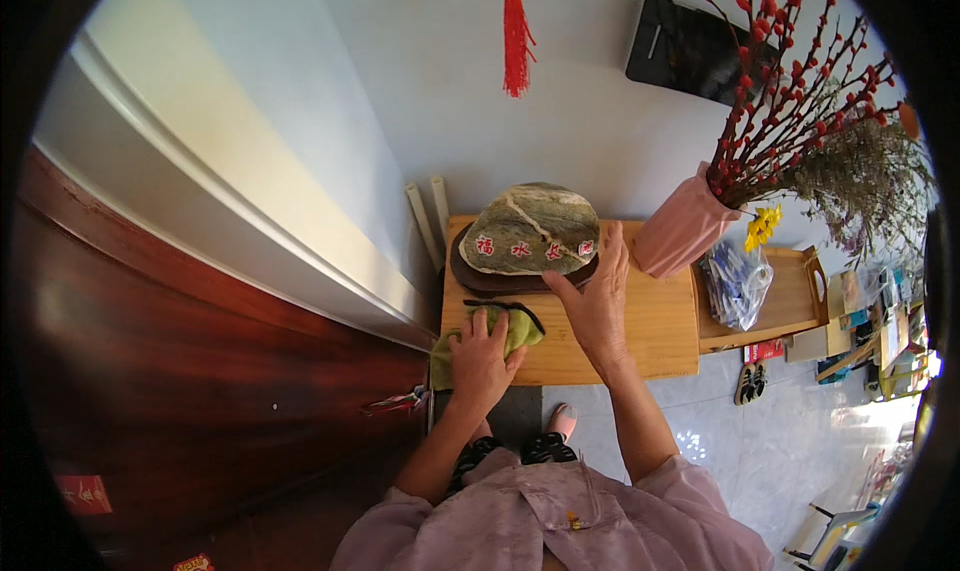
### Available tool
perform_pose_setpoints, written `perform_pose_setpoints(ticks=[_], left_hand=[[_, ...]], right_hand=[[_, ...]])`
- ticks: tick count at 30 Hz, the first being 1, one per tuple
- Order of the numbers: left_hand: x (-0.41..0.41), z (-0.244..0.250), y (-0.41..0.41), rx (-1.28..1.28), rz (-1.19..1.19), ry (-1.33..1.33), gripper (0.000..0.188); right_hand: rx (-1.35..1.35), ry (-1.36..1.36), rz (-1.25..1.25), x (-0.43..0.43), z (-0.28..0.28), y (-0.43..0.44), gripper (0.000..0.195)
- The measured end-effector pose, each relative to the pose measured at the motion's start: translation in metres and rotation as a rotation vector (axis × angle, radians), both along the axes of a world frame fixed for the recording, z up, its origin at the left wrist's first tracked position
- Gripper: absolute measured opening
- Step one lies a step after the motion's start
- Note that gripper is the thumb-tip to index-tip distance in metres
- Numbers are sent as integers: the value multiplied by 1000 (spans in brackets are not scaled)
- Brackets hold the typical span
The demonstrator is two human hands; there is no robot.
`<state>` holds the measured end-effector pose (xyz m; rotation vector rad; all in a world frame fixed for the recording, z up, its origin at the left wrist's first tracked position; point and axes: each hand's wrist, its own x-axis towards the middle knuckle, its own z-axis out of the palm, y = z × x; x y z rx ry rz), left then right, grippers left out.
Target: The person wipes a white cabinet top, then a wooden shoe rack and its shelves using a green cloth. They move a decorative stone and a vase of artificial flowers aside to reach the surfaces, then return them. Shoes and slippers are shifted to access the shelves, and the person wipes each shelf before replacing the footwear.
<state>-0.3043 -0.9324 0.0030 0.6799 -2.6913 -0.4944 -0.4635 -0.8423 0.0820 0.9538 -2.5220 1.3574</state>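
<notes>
On the left front part of a light wooden cabinet top (pixel 652 331), my left hand (pixel 481 357) presses down on a green cloth (pixel 517 329) with a dark edging. My right hand (pixel 604 301) is raised at the right end of an ornamental stone (pixel 525 215), thumb and fingers spread apart. Its fingertips overlap the stone's right edge; whether they touch it I cannot tell. The stone is grey-green with a pale vein and red carved characters. It stands upright on a dark base (pixel 487 284) near the wall.
A pink vase (pixel 682 222) with red-budded branches stands right of the stone. Beyond it, a wooden tray (pixel 791 286) holds a plastic bag of pens (pixel 735 284). A dark red door (pixel 225 331) is close on the left. A red tassel (pixel 516 46) hangs above.
</notes>
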Motion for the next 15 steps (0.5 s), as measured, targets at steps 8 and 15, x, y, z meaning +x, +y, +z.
perform_pose_setpoints(ticks=[8, 15], left_hand=[[2, 23, -22, 255, 321, 577, 34], [-76, 23, -100, 378, 374, 786, 35]], right_hand=[[86, -19, -64, 22, -25, 2, 95], [190, -193, 140, 40, -63, 2, 48]])
